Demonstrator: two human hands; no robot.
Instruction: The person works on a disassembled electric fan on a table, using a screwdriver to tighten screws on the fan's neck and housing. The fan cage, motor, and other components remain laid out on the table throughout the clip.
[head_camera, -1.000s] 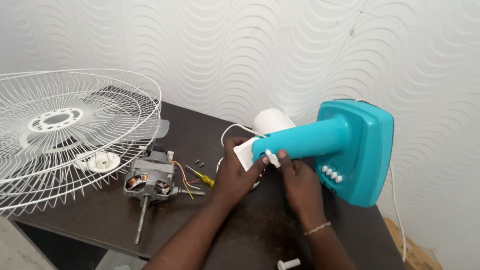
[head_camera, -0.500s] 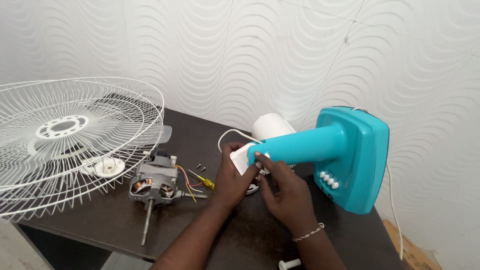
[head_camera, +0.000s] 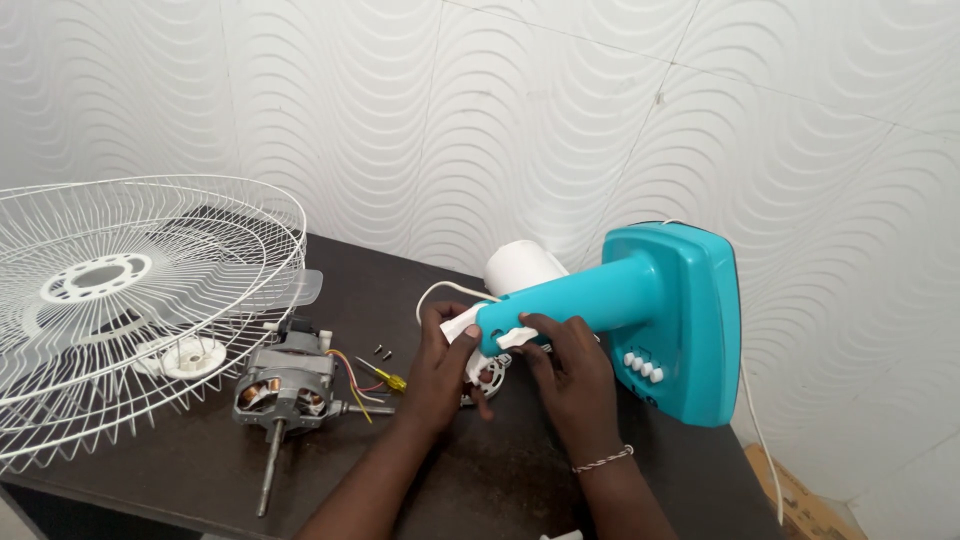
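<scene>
A turquoise fan stand (head_camera: 640, 305) lies on its side on the dark table (head_camera: 500, 480), its square base to the right and its neck pointing left. My left hand (head_camera: 440, 375) grips the white bracket (head_camera: 462, 330) at the neck's end. My right hand (head_camera: 565, 365) lies over the neck from below, its fingers pinching a small white piece (head_camera: 515, 338) against the neck. A white round cover (head_camera: 520, 268) sits just behind the neck.
A bare fan motor (head_camera: 290, 385) with a long shaft lies left of my hands, beside a yellow-handled screwdriver (head_camera: 385, 378) and small screws (head_camera: 381, 351). White wire fan guards (head_camera: 130, 300) fill the left side. A white cord (head_camera: 762, 440) hangs off the table's right edge.
The view has shifted so the stand sits further right. Both hands stayed at the neck's end; my right hand's fingers moved up onto the small white piece.
</scene>
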